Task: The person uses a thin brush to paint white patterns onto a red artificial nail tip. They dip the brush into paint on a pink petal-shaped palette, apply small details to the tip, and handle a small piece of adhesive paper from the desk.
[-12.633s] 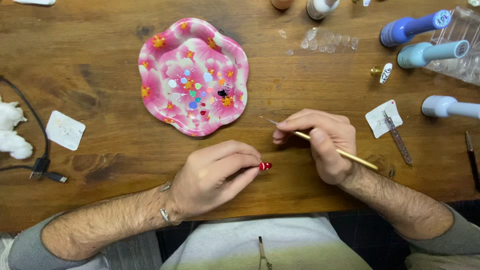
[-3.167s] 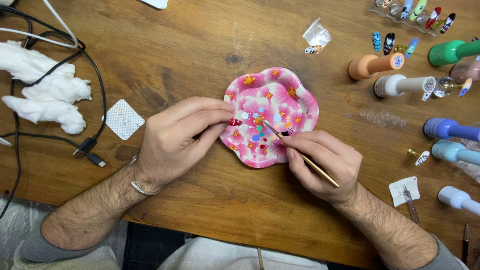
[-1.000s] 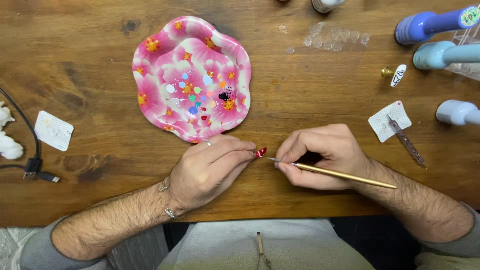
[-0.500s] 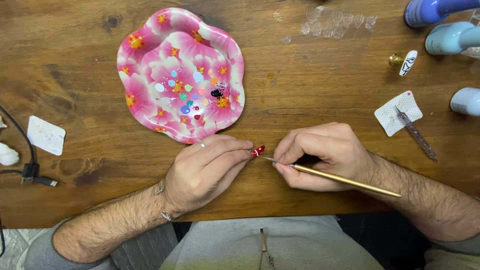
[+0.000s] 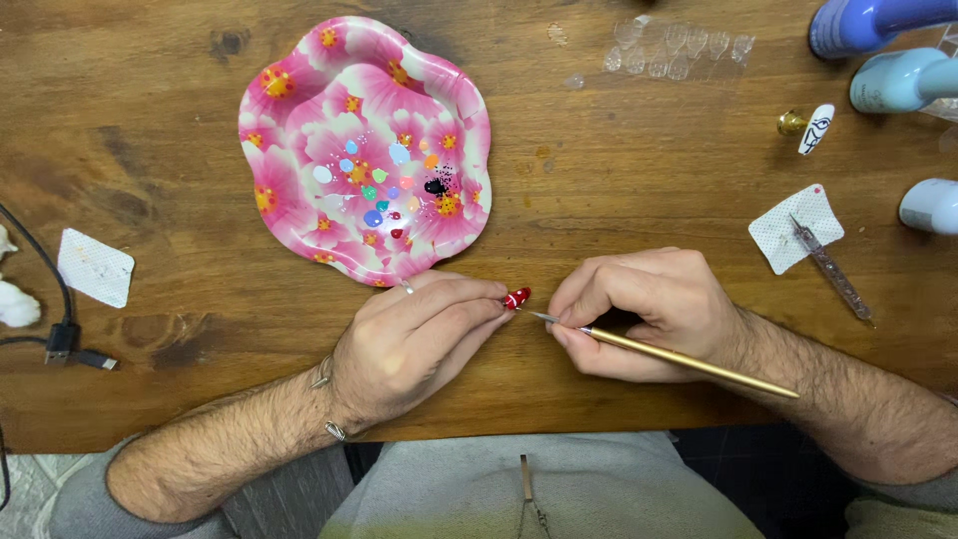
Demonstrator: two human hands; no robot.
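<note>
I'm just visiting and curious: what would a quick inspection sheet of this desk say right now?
Surface: wooden table, dark knots and stains.
Job's things: small red nail tip pinched in left hand; gold brush in right hand, its point close beside the tip; pink flowered plate with paint dots.
Clutter: clear nail tips; painted white tip; bottles at right edge; white pad at left; second pad with a thin tool across it; cotton.
Hands: both bare, both gripping.
Cables: black cable and plug at left edge.
Surroundings: grey clothing below the table edge.
</note>
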